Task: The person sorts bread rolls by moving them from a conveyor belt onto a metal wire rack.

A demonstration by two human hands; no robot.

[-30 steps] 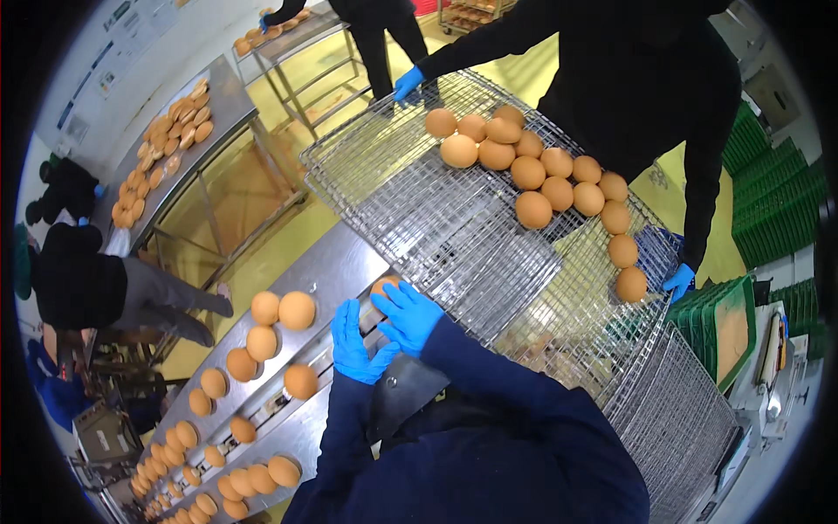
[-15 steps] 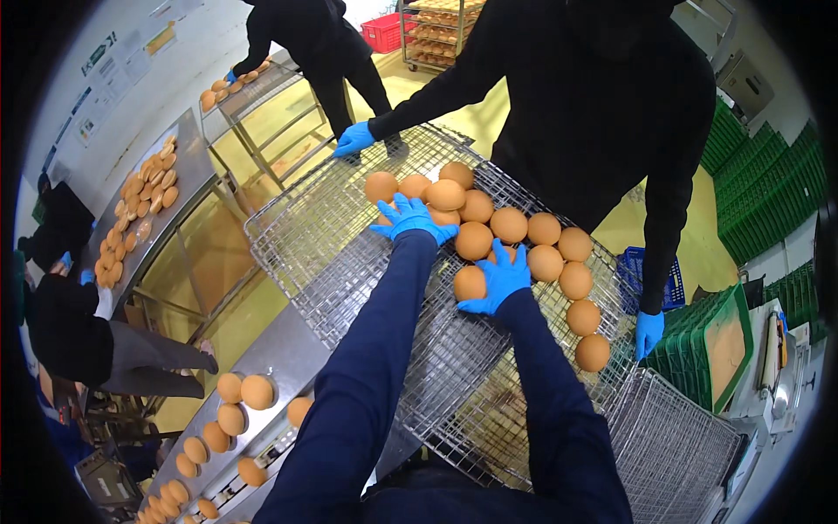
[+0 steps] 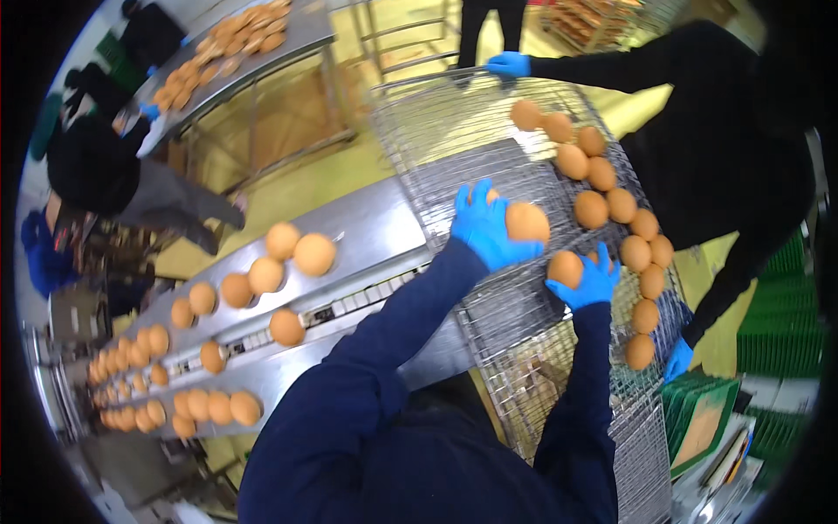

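My left hand (image 3: 491, 234), in a blue glove, is curled round a round brown bun (image 3: 527, 224). Another bun (image 3: 483, 196) shows partly behind its fingers. My right hand (image 3: 587, 283), gloved the same, closes on a bun (image 3: 566, 270), with a second bun (image 3: 601, 256) partly hidden by its fingers. Both hands are over a wire rack (image 3: 454, 122). Beyond them, several brown buns (image 3: 621, 205) lie in a bent line along the rack's right side. A co-worker in black (image 3: 711, 148) touches the rack's edge with gloved hands.
Left of me, a metal conveyor (image 3: 371, 227) carries rows of buns (image 3: 314, 254). A steel table (image 3: 310, 35) piled with buns stands at the far left, a person (image 3: 96, 170) beside it. Green crates (image 3: 786, 310) are stacked at the right, and another wire rack (image 3: 642, 454) lies nearby.
The view has turned left, bringing more of the conveyor into sight. My hands, with buns in them, have drawn back from the line of buns. The co-worker still touches the rack.
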